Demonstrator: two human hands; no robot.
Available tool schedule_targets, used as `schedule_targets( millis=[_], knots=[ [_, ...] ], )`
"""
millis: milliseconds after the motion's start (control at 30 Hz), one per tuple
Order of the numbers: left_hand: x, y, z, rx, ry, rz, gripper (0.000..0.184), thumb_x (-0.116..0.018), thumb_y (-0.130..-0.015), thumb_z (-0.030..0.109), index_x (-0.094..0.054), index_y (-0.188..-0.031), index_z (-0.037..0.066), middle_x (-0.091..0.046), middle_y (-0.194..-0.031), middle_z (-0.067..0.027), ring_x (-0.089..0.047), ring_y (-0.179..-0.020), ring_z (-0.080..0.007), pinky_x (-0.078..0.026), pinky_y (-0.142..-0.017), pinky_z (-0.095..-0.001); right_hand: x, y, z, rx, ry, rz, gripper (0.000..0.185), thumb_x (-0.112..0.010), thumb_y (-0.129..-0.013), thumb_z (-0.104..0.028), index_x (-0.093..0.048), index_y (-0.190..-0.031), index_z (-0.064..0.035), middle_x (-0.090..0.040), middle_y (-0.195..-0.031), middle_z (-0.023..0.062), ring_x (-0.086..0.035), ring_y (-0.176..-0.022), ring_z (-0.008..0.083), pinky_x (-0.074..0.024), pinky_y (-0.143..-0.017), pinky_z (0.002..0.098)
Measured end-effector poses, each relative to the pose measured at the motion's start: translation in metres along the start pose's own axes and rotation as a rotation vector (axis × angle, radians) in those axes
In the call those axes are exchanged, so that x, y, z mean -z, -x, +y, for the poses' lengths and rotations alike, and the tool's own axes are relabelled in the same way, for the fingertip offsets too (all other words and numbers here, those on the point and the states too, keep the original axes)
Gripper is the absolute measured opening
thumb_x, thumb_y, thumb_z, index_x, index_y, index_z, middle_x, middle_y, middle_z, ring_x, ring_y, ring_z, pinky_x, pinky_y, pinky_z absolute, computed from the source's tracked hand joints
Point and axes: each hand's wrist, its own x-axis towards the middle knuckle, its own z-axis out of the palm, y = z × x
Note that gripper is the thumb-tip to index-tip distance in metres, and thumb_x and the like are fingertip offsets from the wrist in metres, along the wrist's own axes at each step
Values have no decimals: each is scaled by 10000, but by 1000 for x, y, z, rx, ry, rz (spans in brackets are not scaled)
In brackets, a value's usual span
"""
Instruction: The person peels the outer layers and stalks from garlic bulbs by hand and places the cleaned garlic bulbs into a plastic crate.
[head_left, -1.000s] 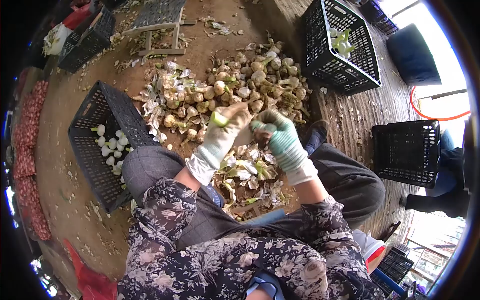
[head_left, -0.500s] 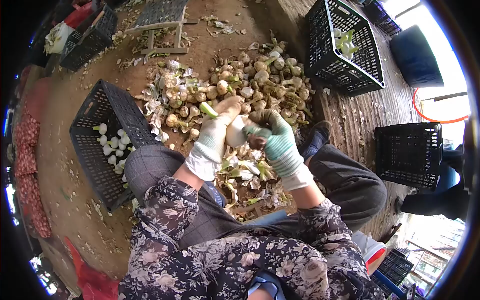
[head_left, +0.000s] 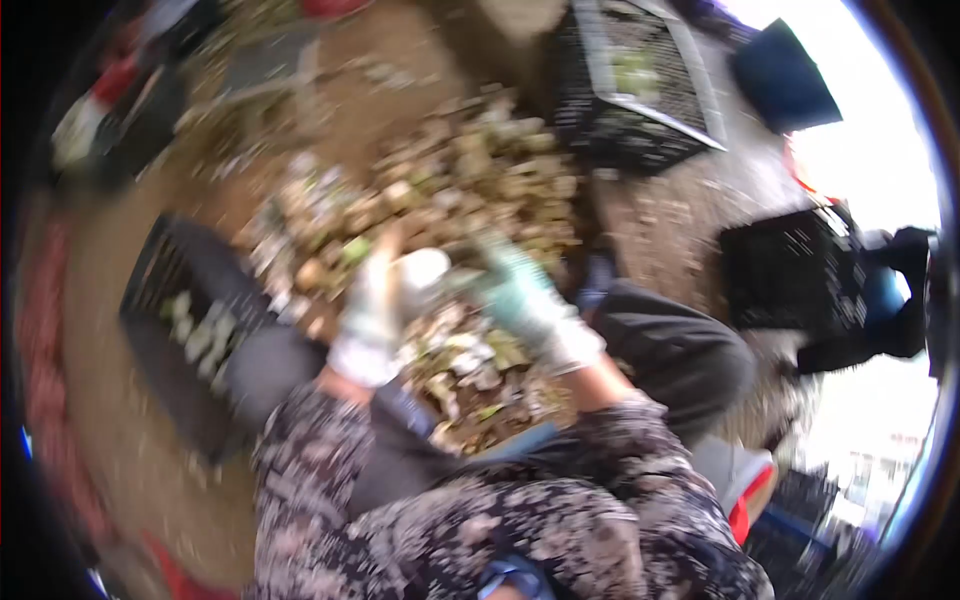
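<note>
The view is smeared by motion. My left hand (head_left: 372, 300), in a pale glove, is closed around a white garlic bulb (head_left: 425, 270), whose green stem end (head_left: 355, 250) shows on the hand's left side. Just right of the bulb, my right hand (head_left: 515, 290) wears a green and white glove; its fingers are too blurred to make out. Beyond both hands spreads a heap of garlic bulbs (head_left: 480, 165). Peelings and green scraps (head_left: 465, 355) lie below them, between my legs.
At the left, a black crate (head_left: 165, 350) holds several white bulbs. Another black crate (head_left: 640, 135) with garlic stands at the upper right, near a dark blue bucket (head_left: 787, 78). A black crate (head_left: 785, 268) is beside a person's dark-clothed limbs (head_left: 865, 350) at the right.
The whole view has shifted and blurred. My left hand and the bulb are now farther left of my right hand, and more of the white bulb shows.
</note>
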Motion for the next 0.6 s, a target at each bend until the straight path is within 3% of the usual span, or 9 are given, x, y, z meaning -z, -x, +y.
schedule_targets(
  millis=[33, 67, 167, 200, 233, 300, 400, 533, 600],
  knots=[
    [-22, 12, 14, 87, 173, -41, 409, -444, -886, 412, -545, -1064, 58, -614, -885, -68, -609, -697, -195, -521, -620, -299, -7, 5, -8, 442, 538, 190, 430, -644, -713, -94, -514, -1121, -55, -594, -929, 122, -567, -743, 228, -469, -695, 333],
    [-37, 25, 24, 76, 117, 5, 416, -454, -877, 416, -545, -1073, 60, -614, -889, -85, -611, -706, -201, -521, -599, -300, -8, -2, 11, 469, 478, 167, 405, -643, -704, -96, -535, -1092, -58, -586, -941, 143, -572, -798, 252, -461, -718, 355],
    [-5, 4, 14, 176, 378, -189, 381, -408, -898, 410, -535, -1092, 107, -608, -874, -62, -608, -692, -189, -524, -566, -315, -5, 7, 6, 366, 257, 244, 425, -643, -707, -112, -529, -1112, -58, -571, -951, 133, -563, -891, 267, -458, -771, 340],
    [-34, 19, 26, 186, 360, 20, 369, -402, -908, 391, -536, -1097, 103, -603, -911, -41, -600, -722, -177, -524, -603, -313, -5, 9, 0, 339, 201, 231, 437, -663, -723, -145, -521, -1126, -55, -563, -971, 132, -564, -885, 273, -460, -760, 329],
    [-29, 22, 25, 178, 271, -168, 377, -405, -908, 397, -534, -1114, 108, -596, -954, -35, -591, -785, -173, -515, -672, -309, -8, 15, -8, 317, 278, 197, 510, -681, -690, -162, -497, -1154, -56, -543, -1005, 146, -554, -912, 292, -455, -781, 338],
    [-32, 18, 10, 186, 314, -60, 372, -433, -897, 415, -534, -1114, 130, -587, -966, -44, -576, -836, -171, -502, -712, -317, -14, 22, -3, 350, 469, 102, 706, -709, -599, -176, -415, -1232, -63, -455, -1133, 181, -500, -1015, 344, -428, -853, 368],
    [-28, 23, -2, 117, 230, -267, 451, -455, -883, 442, -501, -1148, 81, -574, -988, -73, -560, -909, -185, -471, -796, -331, -24, 23, 22, 246, 314, 154, 748, -708, -577, -142, -383, -1247, -73, -395, -1195, 176, -452, -1070, 364, -403, -893, 385],
    [-36, 30, -3, -26, 23, -201, 608, -484, -849, 494, -426, -1230, 23, -491, -1120, -82, -538, -933, -174, -462, -785, -280, -12, 15, 28, 208, 173, 265, 556, -652, -657, -55, -468, -1182, -64, -552, -1050, 146, -548, -980, 263, -448, -820, 321],
    [-28, 15, -13, -134, 86, -176, 590, -487, -851, 482, -439, -1229, 31, -499, -1102, -80, -538, -916, -155, -456, -766, -273, -5, 0, 42, 3, -41, 230, 449, -597, -723, 1, -490, -1157, -41, -620, -937, 90, -573, -839, 141, -460, -721, 237]
  ],
)
